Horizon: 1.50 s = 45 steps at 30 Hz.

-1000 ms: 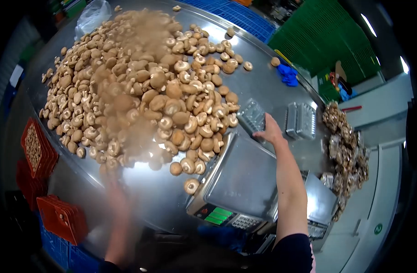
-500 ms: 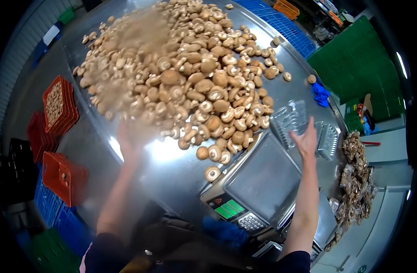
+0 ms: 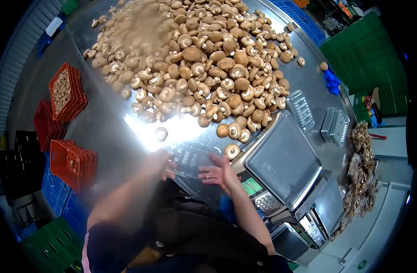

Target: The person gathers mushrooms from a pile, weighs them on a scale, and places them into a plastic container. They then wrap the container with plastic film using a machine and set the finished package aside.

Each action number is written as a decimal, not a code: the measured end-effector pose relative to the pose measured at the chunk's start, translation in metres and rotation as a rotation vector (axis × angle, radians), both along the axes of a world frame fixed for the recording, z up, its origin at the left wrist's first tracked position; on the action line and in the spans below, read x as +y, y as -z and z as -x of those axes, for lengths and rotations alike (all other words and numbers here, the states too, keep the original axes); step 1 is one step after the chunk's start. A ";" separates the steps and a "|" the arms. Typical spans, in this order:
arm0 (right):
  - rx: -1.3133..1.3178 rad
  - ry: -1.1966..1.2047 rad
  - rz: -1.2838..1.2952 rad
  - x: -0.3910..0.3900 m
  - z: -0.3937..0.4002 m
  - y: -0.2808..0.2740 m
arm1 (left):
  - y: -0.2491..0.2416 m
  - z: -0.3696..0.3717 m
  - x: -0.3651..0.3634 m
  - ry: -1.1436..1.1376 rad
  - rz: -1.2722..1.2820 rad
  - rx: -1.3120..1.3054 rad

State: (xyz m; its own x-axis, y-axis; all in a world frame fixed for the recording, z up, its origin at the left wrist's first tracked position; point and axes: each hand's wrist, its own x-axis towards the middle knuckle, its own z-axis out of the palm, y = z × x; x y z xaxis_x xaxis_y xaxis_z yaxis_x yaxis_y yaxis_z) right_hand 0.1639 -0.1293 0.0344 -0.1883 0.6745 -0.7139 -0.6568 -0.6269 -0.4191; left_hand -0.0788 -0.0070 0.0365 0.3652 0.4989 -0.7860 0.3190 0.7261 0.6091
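A clear plastic tray (image 3: 190, 160) is between my two hands, low over the near edge of the steel table. At its left side is my left hand (image 3: 163, 164), partly smeared by haze on the lens, its fingers curled at the tray's edge. My right hand (image 3: 221, 174) is open at the right end, thumb and fingers spread beside the tray. Beyond my hands lies a big heap of brown mushrooms (image 3: 217, 68). One single mushroom (image 3: 161, 133) sits just past the tray, and another (image 3: 231, 151) rests against the scale (image 3: 283, 159).
More clear trays (image 3: 301, 110) lie right of the heap, with nested ones (image 3: 334, 126) farther right. A blue glove (image 3: 332, 82) is near the far edge. Bagged mushrooms (image 3: 361, 177) are piled at right. Red crates (image 3: 74, 166) stand on the left beyond the table.
My right hand has come back from the trays at right toward my body. One clear tray is now between my hands. My left hand has moved nearer to me and rightward.
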 end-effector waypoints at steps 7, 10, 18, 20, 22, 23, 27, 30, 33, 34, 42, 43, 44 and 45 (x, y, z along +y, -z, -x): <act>-0.550 0.182 0.128 0.033 0.019 0.052 | 0.059 -0.030 0.043 -0.260 0.350 -0.118; -0.626 0.333 0.072 0.094 0.000 0.050 | 0.055 -0.075 0.098 -0.320 0.138 -0.215; -0.646 0.616 -0.042 0.179 -0.028 0.089 | 0.063 -0.152 0.140 -0.519 -0.343 -0.195; -0.612 0.630 -0.075 0.176 -0.029 0.092 | 0.067 -0.153 0.137 -0.567 -0.367 -0.197; -0.625 0.639 -0.086 0.166 -0.024 0.094 | 0.069 -0.142 0.129 -0.477 -0.371 -0.237; -0.630 0.650 -0.089 0.159 -0.019 0.090 | 0.069 -0.138 0.122 -0.504 -0.392 -0.254; -0.623 0.655 -0.138 0.124 -0.004 0.082 | 0.063 -0.120 0.090 -0.532 -0.357 -0.282; -0.612 0.628 -0.152 0.104 0.003 0.059 | 0.041 -0.106 0.069 -0.547 -0.294 -0.240; -0.599 0.612 -0.216 0.087 0.008 0.051 | 0.017 -0.093 0.053 -0.509 -0.299 -0.341; -0.538 0.633 -0.186 0.083 0.008 0.048 | 0.007 -0.091 0.050 -0.486 -0.291 -0.311; -0.414 0.707 -0.225 0.050 -0.013 -0.027 | -0.027 -0.101 0.035 -0.399 -0.405 -0.449; -0.475 0.720 -0.242 0.043 -0.018 -0.038 | -0.039 -0.109 0.031 -0.350 -0.428 -0.426; -0.537 0.733 -0.257 0.036 -0.023 -0.044 | -0.049 -0.118 0.027 -0.302 -0.451 -0.403; -0.604 0.734 -0.258 0.026 -0.033 -0.041 | -0.057 -0.127 0.023 -0.240 -0.450 -0.403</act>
State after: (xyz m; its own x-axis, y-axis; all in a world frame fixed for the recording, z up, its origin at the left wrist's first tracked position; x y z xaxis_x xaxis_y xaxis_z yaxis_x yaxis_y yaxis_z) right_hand 0.1964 -0.1031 0.0757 0.6876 0.6264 -0.3672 -0.4772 0.0088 -0.8787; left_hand 0.0487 0.0157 0.0937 0.4254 0.8516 -0.3062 -0.1369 0.3950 0.9084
